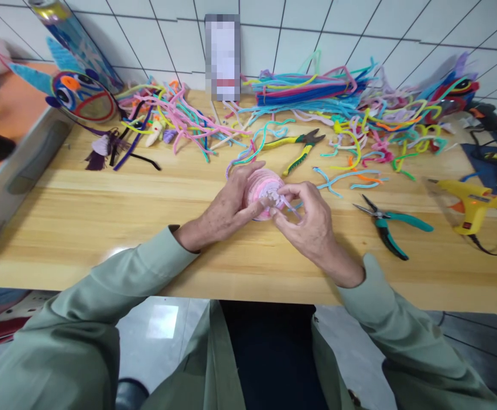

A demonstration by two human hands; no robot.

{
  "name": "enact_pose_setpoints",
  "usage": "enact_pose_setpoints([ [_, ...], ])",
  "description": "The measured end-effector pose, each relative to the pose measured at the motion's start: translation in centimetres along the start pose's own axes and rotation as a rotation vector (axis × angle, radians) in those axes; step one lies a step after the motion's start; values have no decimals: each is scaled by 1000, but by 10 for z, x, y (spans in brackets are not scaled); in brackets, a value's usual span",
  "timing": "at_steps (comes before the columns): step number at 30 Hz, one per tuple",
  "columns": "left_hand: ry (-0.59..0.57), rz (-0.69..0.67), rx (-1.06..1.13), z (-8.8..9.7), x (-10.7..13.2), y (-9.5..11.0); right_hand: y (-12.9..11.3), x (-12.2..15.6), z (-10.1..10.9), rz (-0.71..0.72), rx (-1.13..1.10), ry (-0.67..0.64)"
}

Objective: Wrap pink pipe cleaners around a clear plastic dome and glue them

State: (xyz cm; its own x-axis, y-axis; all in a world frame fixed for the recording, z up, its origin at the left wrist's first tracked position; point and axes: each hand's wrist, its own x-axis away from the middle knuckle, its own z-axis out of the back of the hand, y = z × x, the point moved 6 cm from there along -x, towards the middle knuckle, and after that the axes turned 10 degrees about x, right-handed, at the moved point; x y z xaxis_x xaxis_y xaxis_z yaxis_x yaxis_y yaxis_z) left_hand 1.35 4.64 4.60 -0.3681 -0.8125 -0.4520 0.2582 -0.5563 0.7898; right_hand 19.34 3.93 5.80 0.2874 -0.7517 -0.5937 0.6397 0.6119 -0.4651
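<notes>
Over the middle of the wooden table, a round pink and lilac coil of pipe cleaners (pixel 262 185) is held between both hands. My left hand (pixel 233 202) wraps around its left side, with the thumb pressed near the pale centre. At the right side, my right hand (pixel 310 219) pinches a short lilac pipe cleaner (pixel 290 207) that comes out of the coil's centre. The fingers partly cover the coil, so its lower and left edges are hidden.
Yellow-handled cutters (pixel 306 139) lie behind the hands. Teal-handled pliers (pixel 383 219) and a yellow glue gun (pixel 473 199) lie at the right. Bundled pipe cleaners (pixel 304 91) line the back, beside a phone (pixel 223 57). A decorated fish-like piece (pixel 84 97) stands at left.
</notes>
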Motion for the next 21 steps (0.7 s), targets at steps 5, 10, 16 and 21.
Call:
enact_pose_setpoints([
  [5, -63, -70, -133, 1, -2, 5, 3, -1, -2, 17, -40, -21],
  [10, -62, -69, -121, 4, -6, 7, 4, -3, -2, 46, -69, -44],
  [16, -98, -90, -167, 5, -2, 3, 4, -5, -1, 48, -47, -76],
  [21, -160, -109, -165, 3, -2, 2, 4, -6, 0, 72, -59, -42],
])
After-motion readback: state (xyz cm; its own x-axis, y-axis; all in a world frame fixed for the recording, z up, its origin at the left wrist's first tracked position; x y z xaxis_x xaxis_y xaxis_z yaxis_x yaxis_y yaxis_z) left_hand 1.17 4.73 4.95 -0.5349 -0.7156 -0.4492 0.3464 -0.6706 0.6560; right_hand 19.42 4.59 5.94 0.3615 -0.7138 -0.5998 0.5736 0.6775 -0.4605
